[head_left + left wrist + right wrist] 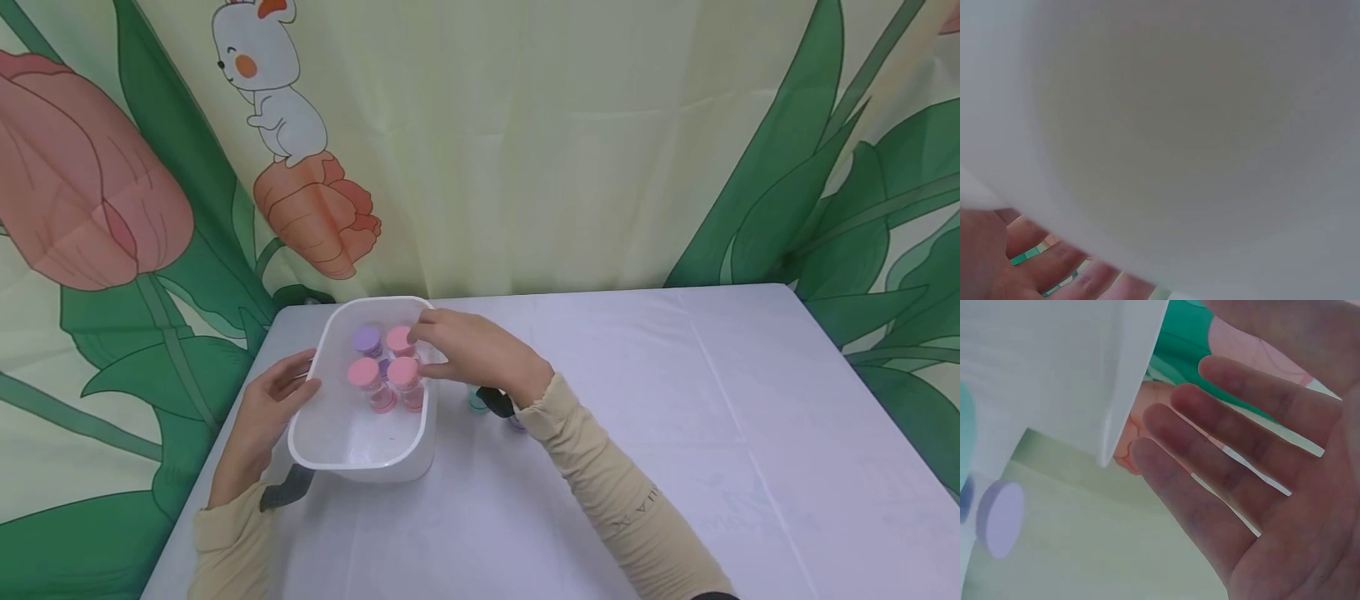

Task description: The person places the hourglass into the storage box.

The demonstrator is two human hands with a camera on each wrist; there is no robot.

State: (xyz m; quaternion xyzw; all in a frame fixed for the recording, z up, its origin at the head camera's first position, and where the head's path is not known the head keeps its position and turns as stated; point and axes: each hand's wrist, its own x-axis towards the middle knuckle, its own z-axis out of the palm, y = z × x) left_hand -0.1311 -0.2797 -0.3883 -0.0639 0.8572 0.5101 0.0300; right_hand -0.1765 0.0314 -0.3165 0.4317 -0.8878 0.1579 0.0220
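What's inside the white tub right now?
The white tub holds three pink-lidded jars and one purple-lidded jar. The right hand hides its far right corner.

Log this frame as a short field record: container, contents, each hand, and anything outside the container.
container: white tub on a table with a pale cloth
contents: three pink-lidded jars and a purple-lidded jar, upright, at the far end
left hand: left hand rests against the tub's left wall
right hand: right hand over the far right rim, fingers straight, holding nothing
outside: a teal jar beside the tub, partly hidden by the right wrist
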